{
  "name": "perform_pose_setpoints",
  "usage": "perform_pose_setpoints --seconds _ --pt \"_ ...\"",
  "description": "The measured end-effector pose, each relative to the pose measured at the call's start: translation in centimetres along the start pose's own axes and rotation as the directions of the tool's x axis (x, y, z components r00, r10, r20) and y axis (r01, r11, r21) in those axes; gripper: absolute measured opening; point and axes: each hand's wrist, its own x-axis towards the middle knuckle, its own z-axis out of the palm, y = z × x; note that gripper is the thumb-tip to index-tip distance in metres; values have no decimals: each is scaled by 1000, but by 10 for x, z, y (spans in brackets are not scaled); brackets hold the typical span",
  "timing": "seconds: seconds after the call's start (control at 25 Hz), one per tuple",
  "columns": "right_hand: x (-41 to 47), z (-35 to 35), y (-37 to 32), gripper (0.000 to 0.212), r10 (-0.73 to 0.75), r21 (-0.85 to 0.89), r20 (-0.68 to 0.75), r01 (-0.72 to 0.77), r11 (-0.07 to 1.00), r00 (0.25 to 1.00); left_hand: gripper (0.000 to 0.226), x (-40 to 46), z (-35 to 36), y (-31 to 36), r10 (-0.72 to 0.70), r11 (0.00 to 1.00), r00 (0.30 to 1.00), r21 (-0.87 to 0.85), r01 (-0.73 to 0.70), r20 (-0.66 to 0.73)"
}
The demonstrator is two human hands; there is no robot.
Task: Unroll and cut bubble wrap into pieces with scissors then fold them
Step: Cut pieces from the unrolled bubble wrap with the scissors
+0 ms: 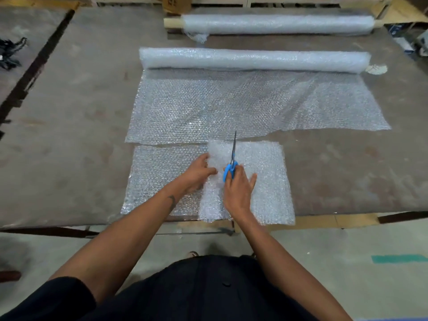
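The worktable (69, 135) is under everything, and across its far side lies the spare bubble wrap roll on its cardboard core (278, 24), long axis running left to right. Nearer to me sits the working roll (254, 60), parallel to it, with its unrolled sheet (231, 107) spreading toward the near edge.

Right at the near edge is the cut piece (159, 177), flat on the table, and its right part is doubled over into a thicker folded layer (266, 181) that reaches just past the table's front edge. That's the thing I'm working on, and it sits directly under both my hands.

My left hand (196, 174) presses down at the left border of the folded layer, fingers curled onto the wrap; whether they actually pinch it I can't tell. My right hand (238, 188) rests on the folded layer with the blue-handled scissors (231, 163) held in it, fingers through the loops, remaining fingers flat on the wrap. The blades are together and point straight away from me, toward the rolls.

So the fold line runs near to far, right between my hands. My left hand is closer to the loose single layer, so I judge it's the one to bring that side over next.
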Motion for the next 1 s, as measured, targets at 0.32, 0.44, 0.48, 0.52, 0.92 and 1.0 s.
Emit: perform_pose_setpoints --seconds 0.32,0.44,0.48,0.52,0.92,1.0 --pt "5 -15 -5 37 28 21 -188 -25 999 982 82 -12 -5 13 77 997 994 2 -77 77" --pt "14 -25 -13 39 49 68 -284 -30 997 958 91 -9 -1 14 124 992 990 -4 -124 63" --pt "15 -26 -14 39 59 88 -286 -35 995 956 91 -9 -2 11 152 986 988 66 -154 36" --pt "16 -26 -14 37 73 104 -273 -46 993 959 90 -12 -2 8 182 966 983 186 -179 1" --pt "7 -2 13 43 -34 -48 33 35 998 999 66 -11 -12 -53 550 282 834 927 -247 55" --pt "7 -2 12 42 -63 -64 20 64 996 998 67 -4 -16 -64 467 122 870 963 -241 159"
